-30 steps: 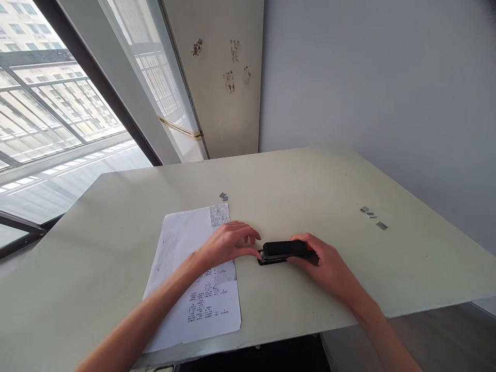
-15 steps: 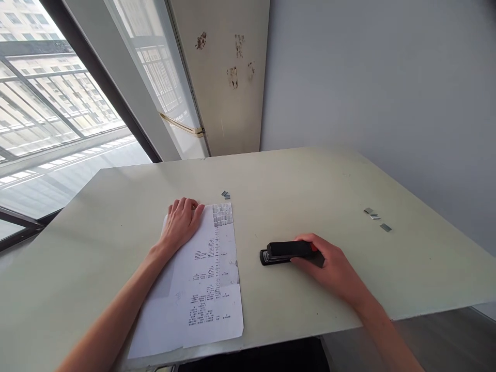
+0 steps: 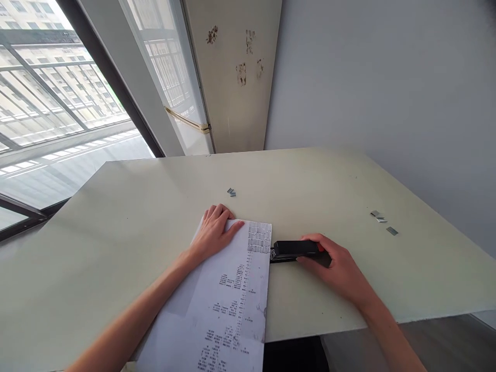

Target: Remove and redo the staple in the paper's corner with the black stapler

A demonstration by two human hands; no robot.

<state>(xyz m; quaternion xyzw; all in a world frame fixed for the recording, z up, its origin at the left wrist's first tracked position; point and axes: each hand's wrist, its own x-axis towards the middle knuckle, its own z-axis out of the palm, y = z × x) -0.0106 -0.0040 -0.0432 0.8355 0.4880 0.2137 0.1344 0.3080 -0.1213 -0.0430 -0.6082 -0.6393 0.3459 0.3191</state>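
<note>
Printed sheets of paper point(image 3: 232, 289) lie on the table, tilted a little, with their lower end reaching the front edge. My left hand point(image 3: 215, 230) rests on their upper left part, fingers spread over the top edge and palm down. A black stapler point(image 3: 296, 249) stands just right of the paper, its front end at the paper's right edge beside a block of dense printed marks. Around the stapler's rear end my right hand point(image 3: 329, 261) is closed, thumb and fingers on its two sides.
Small staple strips point(image 3: 231, 192) lie beyond the paper, and several more point(image 3: 392, 231) are at the right. The pale table point(image 3: 155, 196) borders a grey wall, a stained cabinet side point(image 3: 236, 103) and a window at the left.
My left hand and the paper have moved right, so that the paper's right edge now meets the stapler's front end. My right hand still holds the stapler. The view has shifted slightly.
</note>
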